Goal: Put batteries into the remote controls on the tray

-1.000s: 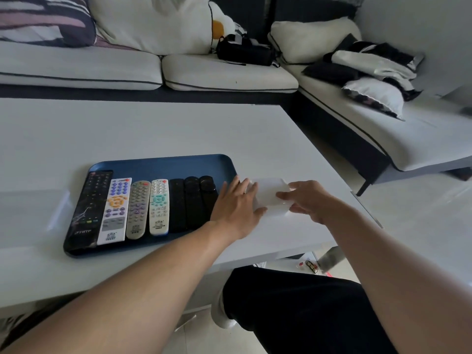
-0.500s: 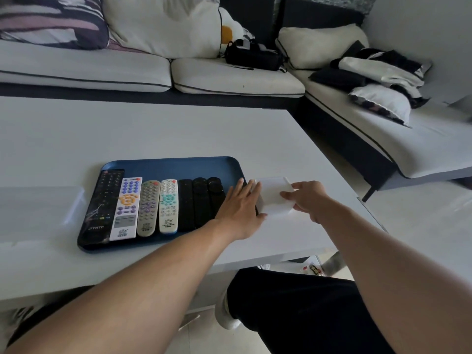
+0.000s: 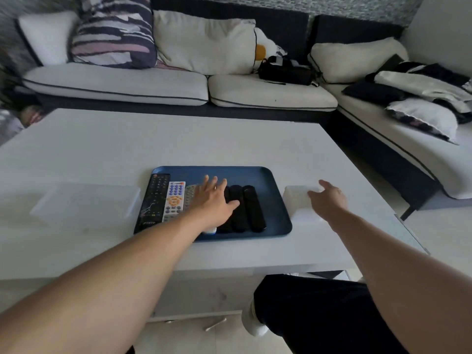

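A: Grip?
B: Left hand (image 3: 213, 200) flat, fingers spread, lying over the remotes (image 3: 251, 208), holding nothing. Right hand (image 3: 327, 198) loosely open, fingertips on the white box (image 3: 297, 198); no clasp.
A: Surface?
B: White table (image 3: 178, 141), sofa (image 3: 158, 85) behind it and along the right.
A: Remotes?
B: Side by side in the blue tray (image 3: 270, 180), long axes running away from the person.
A: Room?
B: Tray near the front edge, clear lid (image 3: 84, 203) to its left, box just beside it on the right. Bare tabletop beyond.
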Tool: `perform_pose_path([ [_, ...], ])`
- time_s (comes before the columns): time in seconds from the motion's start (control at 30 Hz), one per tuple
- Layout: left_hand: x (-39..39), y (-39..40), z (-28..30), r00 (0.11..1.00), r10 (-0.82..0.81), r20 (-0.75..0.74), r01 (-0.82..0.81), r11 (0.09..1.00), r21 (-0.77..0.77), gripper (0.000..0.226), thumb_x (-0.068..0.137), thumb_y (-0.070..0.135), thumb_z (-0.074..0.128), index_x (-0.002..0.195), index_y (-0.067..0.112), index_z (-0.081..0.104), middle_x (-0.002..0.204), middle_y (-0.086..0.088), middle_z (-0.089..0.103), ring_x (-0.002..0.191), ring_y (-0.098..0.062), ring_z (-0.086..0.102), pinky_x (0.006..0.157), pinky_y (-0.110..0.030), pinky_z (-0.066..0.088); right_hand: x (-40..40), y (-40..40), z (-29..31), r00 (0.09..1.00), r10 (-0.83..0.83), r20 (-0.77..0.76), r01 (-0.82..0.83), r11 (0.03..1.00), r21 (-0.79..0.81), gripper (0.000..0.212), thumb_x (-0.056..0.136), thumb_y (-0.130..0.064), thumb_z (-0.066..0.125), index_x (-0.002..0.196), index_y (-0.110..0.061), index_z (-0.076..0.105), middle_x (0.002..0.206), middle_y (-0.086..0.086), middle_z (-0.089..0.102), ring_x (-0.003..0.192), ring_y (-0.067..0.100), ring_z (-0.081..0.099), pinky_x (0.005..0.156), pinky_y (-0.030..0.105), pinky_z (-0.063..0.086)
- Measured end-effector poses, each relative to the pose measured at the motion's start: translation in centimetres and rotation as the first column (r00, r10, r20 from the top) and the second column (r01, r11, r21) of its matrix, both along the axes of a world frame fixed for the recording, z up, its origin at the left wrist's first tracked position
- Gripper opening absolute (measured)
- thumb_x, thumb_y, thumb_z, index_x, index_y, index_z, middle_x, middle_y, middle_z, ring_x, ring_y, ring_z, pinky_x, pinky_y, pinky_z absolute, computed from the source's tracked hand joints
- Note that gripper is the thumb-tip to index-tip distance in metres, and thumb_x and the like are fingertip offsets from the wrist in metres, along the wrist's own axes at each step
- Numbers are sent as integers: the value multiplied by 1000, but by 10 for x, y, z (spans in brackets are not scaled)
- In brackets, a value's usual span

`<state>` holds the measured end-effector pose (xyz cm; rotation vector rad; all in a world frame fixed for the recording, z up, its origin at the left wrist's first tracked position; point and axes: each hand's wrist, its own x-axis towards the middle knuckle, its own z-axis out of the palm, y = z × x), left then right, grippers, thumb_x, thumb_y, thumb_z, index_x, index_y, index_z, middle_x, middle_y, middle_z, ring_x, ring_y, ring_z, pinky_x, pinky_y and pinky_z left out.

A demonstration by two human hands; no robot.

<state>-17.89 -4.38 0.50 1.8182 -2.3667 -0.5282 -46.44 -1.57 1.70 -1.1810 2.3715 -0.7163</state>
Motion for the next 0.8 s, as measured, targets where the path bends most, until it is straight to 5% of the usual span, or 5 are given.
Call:
perform_pose_path([
  [0.17, 51, -1, -13, 978, 141, 154, -161, 979, 125, 79, 99, 69, 22, 161, 30, -5, 169, -6, -16, 154, -30, -21, 122, -59, -10, 29, -4, 3, 912, 345, -221, -299, 930, 215, 71, 95, -65, 44, 157, -39, 23, 167, 0, 12, 153, 32, 8, 121, 47, 10],
  [0.43, 51, 7, -24, 975, 122, 183, -158, 967, 199, 83, 96, 74, 17, 157, 32, -21, 164, -5, -30, 149, -31, -32, 117, -64, -18, 36, -4, 2, 829, 431, -355, -305, 882, 359, 63, 101, -48, 40, 158, -38, 15, 168, -1, 1, 154, 29, -2, 124, 46, 2],
  [0.5, 51, 6, -24, 978, 123, 170, -157, 965, 208, 83, 97, 74, 17, 157, 32, -21, 164, -5, -31, 149, -31, -32, 116, -64, -19, 48, -7, 5, 784, 477, -396, -393, 876, 279, 59, 103, -43, 40, 158, -33, 21, 168, -2, 6, 154, 25, 3, 125, 42, 8],
  [0.63, 53, 5, -22, 981, 117, 152, -150, 962, 227, 83, 96, 74, 17, 158, 32, -20, 165, -4, -30, 149, -30, -32, 117, -62, -19, 93, -8, 15, 709, 677, -199, -617, 731, 290, 35, 105, -25, 44, 134, -8, 54, 143, 9, 48, 133, 30, 44, 107, 40, 36],
  [0.8, 54, 6, -22, 983, 123, 138, -151, 965, 214, 85, 96, 75, 18, 159, 31, -17, 165, -3, -29, 150, -31, -31, 117, -61, -19, 116, -11, 3, 682, 722, -117, -606, 648, 462, 45, 107, -37, 34, 133, -8, 57, 136, 10, 54, 129, 27, 48, 105, 36, 38],
])
